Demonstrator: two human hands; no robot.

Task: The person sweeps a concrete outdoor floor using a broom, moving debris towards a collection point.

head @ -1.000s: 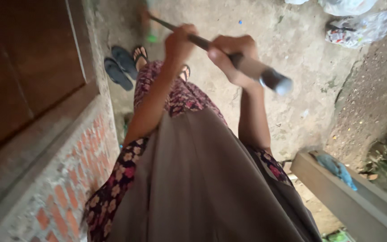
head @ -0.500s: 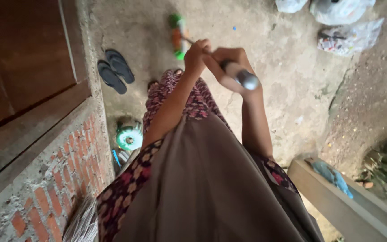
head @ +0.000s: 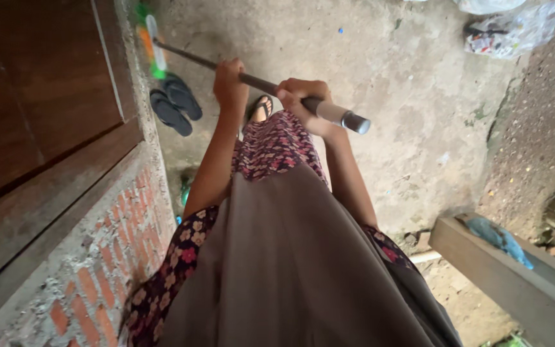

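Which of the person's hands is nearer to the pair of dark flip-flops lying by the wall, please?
The left. The left hand holds the broom handle just beside the flip-flops; the right hand holds it farther up, towards the grey end.

Landmark: the broom handle, held across the concrete floor
Left of handle: brick wall and wooden door stood close, blocking that side
Beneath handle's far end: dark sandals lay by the wall
Right of handle: bare floor lay open
Far right: plastic bags and a grey ledge closed it in
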